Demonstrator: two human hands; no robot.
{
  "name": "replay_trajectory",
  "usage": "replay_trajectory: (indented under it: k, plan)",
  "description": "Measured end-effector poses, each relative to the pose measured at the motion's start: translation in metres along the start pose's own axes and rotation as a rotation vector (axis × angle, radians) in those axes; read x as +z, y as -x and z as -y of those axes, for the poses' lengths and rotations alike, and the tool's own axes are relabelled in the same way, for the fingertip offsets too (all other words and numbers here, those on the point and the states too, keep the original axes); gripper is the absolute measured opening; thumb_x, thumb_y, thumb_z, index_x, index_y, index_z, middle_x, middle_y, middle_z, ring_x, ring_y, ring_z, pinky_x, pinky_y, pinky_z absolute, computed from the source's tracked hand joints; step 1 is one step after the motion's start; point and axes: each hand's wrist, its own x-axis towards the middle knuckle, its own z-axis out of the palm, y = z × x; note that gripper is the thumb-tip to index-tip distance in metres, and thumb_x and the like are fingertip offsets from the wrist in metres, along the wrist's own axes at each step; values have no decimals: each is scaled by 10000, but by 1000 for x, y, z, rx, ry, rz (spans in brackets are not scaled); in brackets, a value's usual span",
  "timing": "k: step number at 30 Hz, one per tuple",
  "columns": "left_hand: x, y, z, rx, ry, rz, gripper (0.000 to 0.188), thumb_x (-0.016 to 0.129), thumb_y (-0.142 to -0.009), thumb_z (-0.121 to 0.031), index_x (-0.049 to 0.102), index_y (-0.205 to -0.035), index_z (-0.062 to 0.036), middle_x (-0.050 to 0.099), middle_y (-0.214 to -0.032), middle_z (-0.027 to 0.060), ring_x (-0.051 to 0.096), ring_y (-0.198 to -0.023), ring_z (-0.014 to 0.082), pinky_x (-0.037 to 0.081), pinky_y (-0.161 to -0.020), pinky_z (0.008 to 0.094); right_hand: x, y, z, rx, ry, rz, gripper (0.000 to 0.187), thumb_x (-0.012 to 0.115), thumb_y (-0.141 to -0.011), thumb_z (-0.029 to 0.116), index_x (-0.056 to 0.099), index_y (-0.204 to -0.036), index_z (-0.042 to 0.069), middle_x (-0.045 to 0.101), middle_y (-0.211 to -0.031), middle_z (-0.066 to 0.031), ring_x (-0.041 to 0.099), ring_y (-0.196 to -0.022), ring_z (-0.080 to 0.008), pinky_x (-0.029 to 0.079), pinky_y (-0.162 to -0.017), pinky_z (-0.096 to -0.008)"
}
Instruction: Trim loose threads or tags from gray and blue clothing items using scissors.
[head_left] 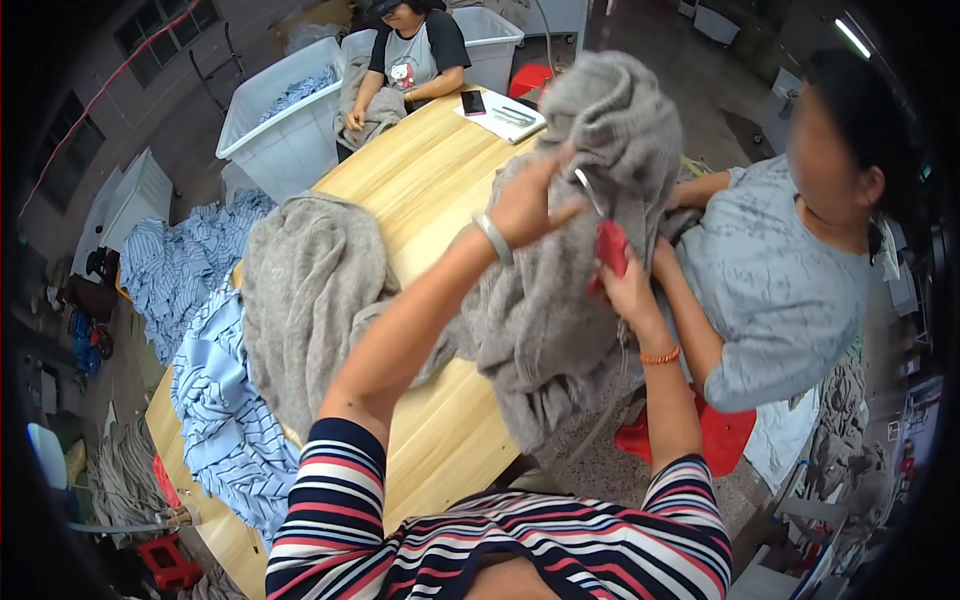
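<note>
Striped shirt [590, 535] | left hand [530, 205] outstretched, spread | right hand [632, 290] round red tool [611, 248]

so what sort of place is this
Probably a garment workshop: gray fabric and blue striped cloth lie heaped on a large wooden table, and a big white bin behind it holds more striped cloth.

Table [450, 420], centre: garment bundle [620, 110] at its right edge; second garment [310, 290] on its left part; cloth pile [215, 395] along its lower-left rim; phone [473, 103] at upper centre. Bin [265, 160] behind, upper left; co-worker [790, 290], right.
</note>
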Motion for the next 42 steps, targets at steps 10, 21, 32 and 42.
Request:
replay_trajectory:
  k: [10,21,32,42]
  plan:
    - [90,106,71,-275,-164,399,756,696,-770,-366,356,-1414,-165,322,-1473,142,249,-1371,389,208,-1079,579,39,43,-26,83,-26,86,379,525,-947,108,452,-1304,6,612,-825,-20,534,-661,-71,451,-565,-214]
    - [-135,316,89,-1105,-1044,60,829,792,-647,-387,415,-1370,-235,331,-1434,149,223,-1356,404,158,-1011,701,98,67,38,-56,-34,660,609,556,-854,-16,354,-1423,61,649,-958,-131,656,-842,-202,509,-773,-302]
    - [-115,408,67,-1432,-654,179,774,742,-696,-385,406,-1376,-230,465,-1298,50,372,-1248,357,380,-957,549,151,126,56,-87,231,890,610,597,-829,82,376,-1397,118,606,-1059,-261,591,-956,-430,485,-800,-448]
    - [-43,464,-34,-1104,-499,92,718,721,-724,-230,432,-1363,-76,531,-1254,195,487,-1131,391,415,-972,406,173,176,67,-111,337,760,580,576,-860,62,384,-1401,143,668,-873,-134,672,-837,-280,495,-800,-353]
